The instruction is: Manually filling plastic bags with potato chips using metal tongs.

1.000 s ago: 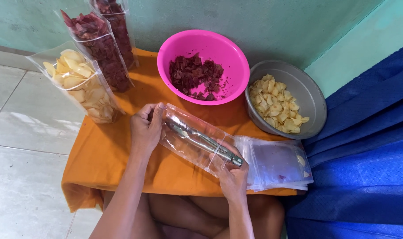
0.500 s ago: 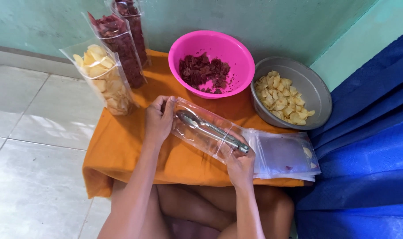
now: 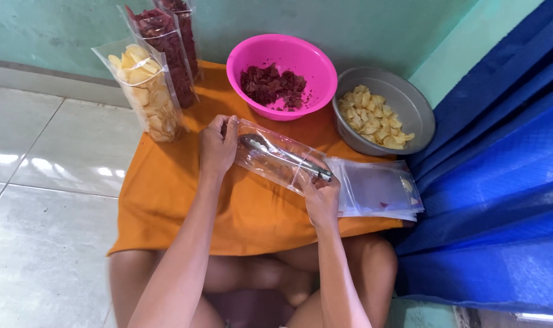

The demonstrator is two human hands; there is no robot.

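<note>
My left hand (image 3: 217, 146) grips the upper end of a clear plastic pouch (image 3: 269, 164) held over the orange cloth (image 3: 167, 194). My right hand (image 3: 322, 195) holds the pouch's lower end together with metal tongs (image 3: 285, 157), whose tips lie against the pouch. Whether the tongs are inside or behind the pouch I cannot tell. A stack of empty clear pouches (image 3: 376, 189) lies just right of my right hand.
A pink bowl (image 3: 281, 54) of dark red chips and a grey metal bowl (image 3: 410, 106) of yellow chips stand at the back. A filled bag of yellow chips (image 3: 144, 91) and two of red chips (image 3: 166, 51) stand back left. Blue tarp (image 3: 495, 182) on the right; tiled floor left.
The view has shifted; my hands, the pouch and the tongs keep nearly the same grip and pose, sitting slightly higher in the frame.
</note>
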